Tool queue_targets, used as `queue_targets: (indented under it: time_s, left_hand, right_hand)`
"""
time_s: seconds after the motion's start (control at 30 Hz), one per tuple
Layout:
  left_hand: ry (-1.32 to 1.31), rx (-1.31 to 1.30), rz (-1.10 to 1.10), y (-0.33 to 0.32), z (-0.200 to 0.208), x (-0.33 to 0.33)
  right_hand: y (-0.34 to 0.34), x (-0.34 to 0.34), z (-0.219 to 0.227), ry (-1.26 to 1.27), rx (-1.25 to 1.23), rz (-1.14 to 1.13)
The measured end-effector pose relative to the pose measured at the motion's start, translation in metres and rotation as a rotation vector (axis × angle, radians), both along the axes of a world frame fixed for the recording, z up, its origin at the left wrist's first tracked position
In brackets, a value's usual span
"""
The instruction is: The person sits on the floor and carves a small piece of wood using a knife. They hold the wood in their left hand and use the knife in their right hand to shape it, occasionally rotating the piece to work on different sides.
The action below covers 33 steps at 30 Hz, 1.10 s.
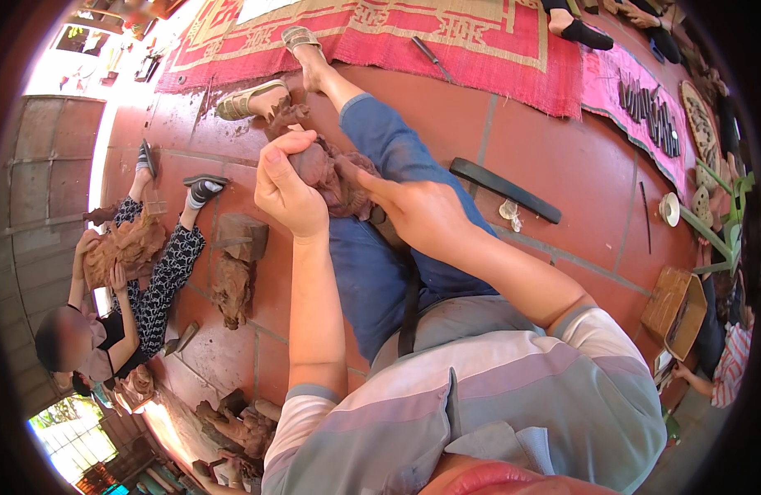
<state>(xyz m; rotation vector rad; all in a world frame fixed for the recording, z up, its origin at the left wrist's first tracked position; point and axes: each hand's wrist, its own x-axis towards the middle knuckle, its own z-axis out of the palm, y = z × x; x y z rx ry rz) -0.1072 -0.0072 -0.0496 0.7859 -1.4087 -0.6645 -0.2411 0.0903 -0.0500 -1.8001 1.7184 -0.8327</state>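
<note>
A reddish-brown carved wooden figure (319,165) rests over my lap, its rough far end reaching out past my knees. My left hand (291,183) is closed around its left side, with the fingers curled over the top. From the right, my right hand (422,210) presses against the carving, its index finger stretched along the surface. The other right fingers are folded underneath and mostly hidden; whatever they hold cannot be made out.
On the red tiles lie a dark flat bar (506,190), a crumpled clear wrapper (510,214) and wooden blocks (232,289). A red patterned mat (496,54) spans the far side. Dark tools (649,115) lie on pink cloth. At left, another person holds a carving (129,247).
</note>
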Motion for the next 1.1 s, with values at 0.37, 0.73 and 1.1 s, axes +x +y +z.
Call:
queue_targets:
  time_s: [0.37, 0.73, 1.1]
  left_hand:
    - [-0.042, -0.008, -0.034, 0.001, -0.001, 0.008]
    - [-0.261, -0.014, -0.006, 0.026, -0.038, 0.038]
    - [-0.093, 0.294, -0.137, 0.017, -0.044, 0.035]
  right_hand:
    - [0.003, -0.026, -0.002, -0.535, 0.188, -0.113]
    - [0.038, -0.062, -0.026, -0.747, 0.254, -0.280]
    - [-0.062, 0.031, 0.069, 0.034, -0.214, -0.044]
